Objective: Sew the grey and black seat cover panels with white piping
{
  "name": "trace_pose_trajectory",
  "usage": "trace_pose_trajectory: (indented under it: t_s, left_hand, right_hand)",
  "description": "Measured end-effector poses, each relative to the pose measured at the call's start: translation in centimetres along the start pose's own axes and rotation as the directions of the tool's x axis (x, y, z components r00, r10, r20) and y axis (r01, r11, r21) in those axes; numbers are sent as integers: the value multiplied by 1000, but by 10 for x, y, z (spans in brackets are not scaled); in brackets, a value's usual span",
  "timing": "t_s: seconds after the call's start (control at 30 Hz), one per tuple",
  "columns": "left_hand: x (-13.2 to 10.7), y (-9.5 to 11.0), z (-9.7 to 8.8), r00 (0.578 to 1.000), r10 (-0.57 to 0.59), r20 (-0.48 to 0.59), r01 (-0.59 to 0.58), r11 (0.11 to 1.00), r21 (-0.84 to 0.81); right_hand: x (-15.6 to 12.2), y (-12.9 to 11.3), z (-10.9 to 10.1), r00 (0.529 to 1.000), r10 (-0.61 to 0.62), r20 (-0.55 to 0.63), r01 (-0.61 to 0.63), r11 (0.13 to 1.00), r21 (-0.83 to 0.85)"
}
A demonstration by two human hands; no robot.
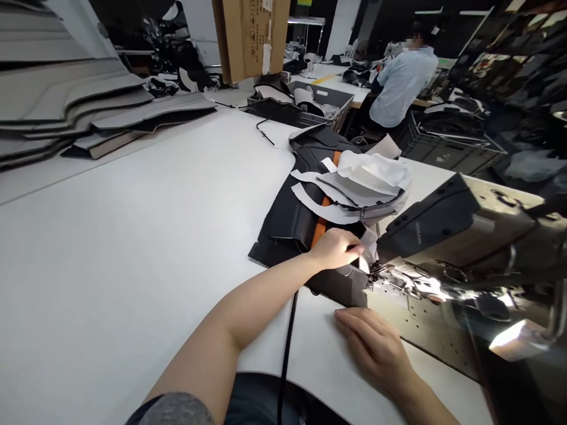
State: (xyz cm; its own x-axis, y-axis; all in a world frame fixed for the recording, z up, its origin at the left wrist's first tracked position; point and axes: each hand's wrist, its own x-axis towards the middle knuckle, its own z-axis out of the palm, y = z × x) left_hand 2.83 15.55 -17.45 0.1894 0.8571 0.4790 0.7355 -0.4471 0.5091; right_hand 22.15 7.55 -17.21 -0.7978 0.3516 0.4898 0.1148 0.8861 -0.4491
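A black sewn piece (283,236) with an orange strip (319,231) lies on the white table, its near edge at the needle area of a sewing machine (425,230). White and grey curved panels (349,195) are heaped on its far part. My left hand (335,249) is closed on the piece just left of the needle, fingertips pinching at its edge; what lies under the fingers is partly hidden. My right hand (374,348) rests on the table in front of the machine plate, fingers stretched out near the piece's front edge. A black strip (289,348) hangs from the piece over the table edge.
Stacked grey panels (106,106) lie at the far left. Behind the table stand a grey crate (341,103) with parts, a cardboard box (252,41) and another crate (452,150). A person in a light shirt (405,82) is at the back. A lamp (522,339) sits right.
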Motion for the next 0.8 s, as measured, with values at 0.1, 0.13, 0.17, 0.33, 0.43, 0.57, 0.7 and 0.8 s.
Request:
trace_pose_trajectory:
  t_s: [0.1,0.13,0.17,0.33,0.43,0.57,0.7,0.8]
  left_hand:
    - [5,0,-3,979,-198,-43,201,975,97]
    - [6,1,-2,971,-234,-46,239,962,135]
    - [7,2,-1,964,-261,-47,265,949,173]
    - [3,6,2,944,-327,-50,325,888,326]
    - [-16,1,-14,949,-313,-31,295,853,429]
    - [-71,-4,-59,942,-337,2,282,792,541]
    - [-138,21,-97,929,-364,63,265,777,572]
    - [-168,47,-102,929,-359,86,247,778,578]
  right_hand:
    - [1,-2,3,999,-7,49,8,1000,-19]
    - [1,-3,5,998,0,57,2,1000,-29]
    - [2,-3,6,998,10,63,-7,999,-39]
    - [1,-4,6,998,48,41,-45,996,-72]
    - [-5,-4,3,999,42,6,-42,998,-56]
    - [-13,-1,2,995,92,-24,-93,995,-26]
    - [1,5,9,956,291,-27,-291,957,-6]
    - [25,6,14,797,573,192,-604,741,294]
